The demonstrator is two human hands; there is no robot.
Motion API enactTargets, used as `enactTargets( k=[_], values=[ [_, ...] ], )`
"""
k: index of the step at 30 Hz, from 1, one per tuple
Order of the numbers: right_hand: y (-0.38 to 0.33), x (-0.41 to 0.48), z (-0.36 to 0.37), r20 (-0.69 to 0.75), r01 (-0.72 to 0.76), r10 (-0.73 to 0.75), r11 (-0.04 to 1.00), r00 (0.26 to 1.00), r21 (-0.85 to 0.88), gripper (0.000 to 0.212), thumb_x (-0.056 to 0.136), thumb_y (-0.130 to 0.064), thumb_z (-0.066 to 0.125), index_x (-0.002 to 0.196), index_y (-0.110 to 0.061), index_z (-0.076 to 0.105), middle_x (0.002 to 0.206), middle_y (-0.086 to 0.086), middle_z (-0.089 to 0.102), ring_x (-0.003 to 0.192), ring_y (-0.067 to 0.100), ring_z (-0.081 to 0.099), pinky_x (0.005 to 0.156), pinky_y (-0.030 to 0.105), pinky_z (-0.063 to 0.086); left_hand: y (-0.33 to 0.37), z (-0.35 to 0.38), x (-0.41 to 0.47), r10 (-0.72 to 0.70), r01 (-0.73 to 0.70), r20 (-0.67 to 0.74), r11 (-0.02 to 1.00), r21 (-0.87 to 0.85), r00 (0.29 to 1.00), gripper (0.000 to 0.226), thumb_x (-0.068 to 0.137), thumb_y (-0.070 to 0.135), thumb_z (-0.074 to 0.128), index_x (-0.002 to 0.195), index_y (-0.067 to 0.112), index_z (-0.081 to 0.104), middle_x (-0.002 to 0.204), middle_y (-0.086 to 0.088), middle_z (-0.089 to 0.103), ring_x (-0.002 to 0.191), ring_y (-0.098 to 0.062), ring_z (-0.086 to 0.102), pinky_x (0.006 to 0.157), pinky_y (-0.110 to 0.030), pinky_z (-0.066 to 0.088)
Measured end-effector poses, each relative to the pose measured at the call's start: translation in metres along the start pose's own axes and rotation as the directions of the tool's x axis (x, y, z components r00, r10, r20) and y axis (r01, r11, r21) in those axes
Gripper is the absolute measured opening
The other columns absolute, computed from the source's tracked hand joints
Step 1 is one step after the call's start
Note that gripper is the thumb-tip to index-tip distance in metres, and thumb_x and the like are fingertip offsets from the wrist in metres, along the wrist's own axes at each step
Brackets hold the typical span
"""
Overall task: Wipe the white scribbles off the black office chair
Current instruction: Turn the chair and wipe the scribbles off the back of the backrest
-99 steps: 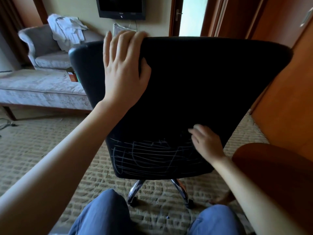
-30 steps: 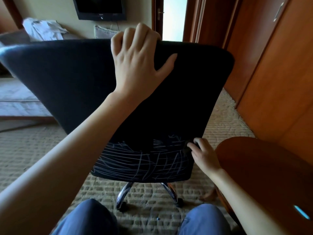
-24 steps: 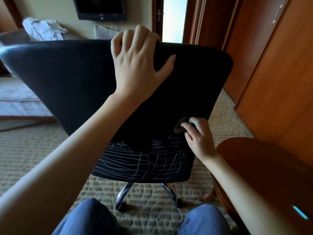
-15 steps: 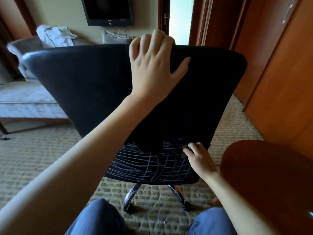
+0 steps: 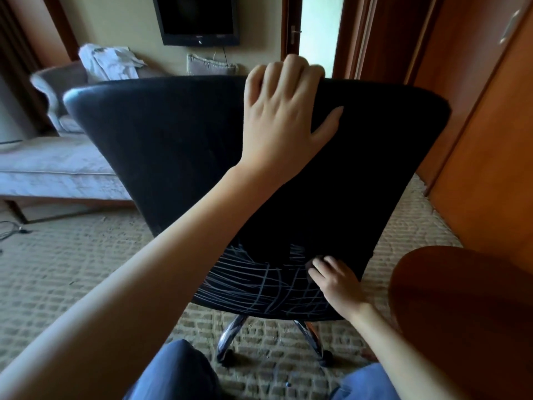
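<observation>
The black office chair (image 5: 178,134) stands in front of me with its backrest facing me. White scribbles (image 5: 259,287) cover the lower band of the backrest. My left hand (image 5: 285,116) grips the top edge, fingers curled over it and thumb spread on the back. My right hand (image 5: 334,281) is low at the right end of the scribbles, pinching a small dark cloth (image 5: 313,262) against the fabric. Most of the cloth is hidden under my fingers.
A round wooden table (image 5: 461,307) sits close on my right. Wooden doors (image 5: 490,140) line the right wall. A grey sofa (image 5: 52,163) with white clothes stands at the back left, under a wall TV (image 5: 199,18). The chair's chrome base (image 5: 230,336) rests on patterned carpet; my knees are below.
My right hand rubbed up above the scribbles with the cloth, then came back down to their right end. My left hand kept its grip on the chair top.
</observation>
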State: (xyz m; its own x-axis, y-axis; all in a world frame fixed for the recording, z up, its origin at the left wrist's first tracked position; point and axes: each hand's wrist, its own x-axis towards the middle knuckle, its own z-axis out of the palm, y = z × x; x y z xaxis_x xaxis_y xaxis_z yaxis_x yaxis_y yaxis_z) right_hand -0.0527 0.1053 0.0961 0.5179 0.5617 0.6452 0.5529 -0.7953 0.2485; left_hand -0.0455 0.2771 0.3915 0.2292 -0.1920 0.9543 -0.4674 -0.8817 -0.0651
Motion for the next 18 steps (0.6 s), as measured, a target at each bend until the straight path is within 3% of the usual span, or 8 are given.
enactTargets(
  k=[1,3,9,12,15,18],
  values=[
    [0.0,0.005,-0.002,0.001,-0.001,0.001,1.0,1.0,0.018,0.016,0.07,0.008,0.072,0.08,-0.005,0.07,0.092,0.012,0.066,0.085,0.027,0.057,0.068,0.036,0.055,-0.005,-0.002,-0.001,0.038,-0.038,0.014,0.999,-0.005,0.999,0.04,0.085,0.044,0.054,0.107,0.012,0.064,0.104,-0.007,0.061,0.098,-0.025,0.056,0.098,-0.033,0.027],
    [0.004,0.029,-0.014,-0.072,0.006,-0.004,1.0,0.997,0.02,0.017,0.076,0.008,0.064,0.084,-0.006,0.07,0.093,0.01,0.065,0.084,0.027,0.058,0.069,0.036,0.053,-0.014,-0.005,-0.003,0.093,-0.092,0.026,0.996,-0.014,0.995,0.041,0.086,0.038,0.055,0.116,0.011,0.063,0.11,-0.007,0.062,0.104,-0.024,0.054,0.1,-0.033,0.027],
    [-0.011,0.086,-0.035,-0.292,-0.048,0.057,0.998,0.955,0.038,0.032,0.096,0.001,0.036,0.091,-0.006,0.066,0.1,0.009,0.056,0.085,0.028,0.052,0.073,0.038,0.045,-0.009,-0.005,-0.01,0.039,-0.039,-0.011,0.999,-0.036,0.999,0.041,0.085,0.03,0.055,0.12,0.01,0.062,0.115,-0.007,0.062,0.113,-0.024,0.052,0.107,-0.037,0.027],
    [-0.019,0.052,-0.002,-0.171,-0.002,0.002,1.0,0.985,-0.002,0.014,0.085,0.005,0.059,0.091,-0.005,0.067,0.102,0.009,0.057,0.085,0.028,0.054,0.07,0.038,0.052,-0.02,-0.013,-0.015,0.047,-0.046,0.005,0.997,-0.056,0.999,0.046,0.086,0.028,0.055,0.128,0.01,0.057,0.124,-0.008,0.059,0.122,-0.02,0.043,0.11,-0.039,0.021],
    [-0.021,0.013,0.017,0.06,0.059,-0.055,0.997,0.997,-0.057,0.024,0.066,0.004,0.081,0.084,-0.007,0.07,0.096,0.008,0.065,0.084,0.026,0.058,0.073,0.036,0.053,-0.055,-0.027,-0.024,-0.122,0.121,0.039,0.992,0.02,0.992,0.058,0.086,0.045,0.054,0.134,0.014,0.05,0.135,-0.008,0.05,0.13,-0.023,0.037,0.112,-0.043,0.01],
    [-0.016,0.025,0.008,0.076,0.174,-0.166,0.978,0.983,-0.118,0.012,0.078,0.001,0.068,0.079,-0.011,0.069,0.092,0.006,0.067,0.081,0.023,0.062,0.079,0.035,0.044,-0.092,-0.039,-0.033,-0.317,0.315,0.025,0.947,0.06,0.948,0.071,0.081,0.062,0.053,0.134,0.014,0.047,0.139,-0.007,0.045,0.135,-0.025,0.032,0.114,-0.045,0.005]
  ],
)
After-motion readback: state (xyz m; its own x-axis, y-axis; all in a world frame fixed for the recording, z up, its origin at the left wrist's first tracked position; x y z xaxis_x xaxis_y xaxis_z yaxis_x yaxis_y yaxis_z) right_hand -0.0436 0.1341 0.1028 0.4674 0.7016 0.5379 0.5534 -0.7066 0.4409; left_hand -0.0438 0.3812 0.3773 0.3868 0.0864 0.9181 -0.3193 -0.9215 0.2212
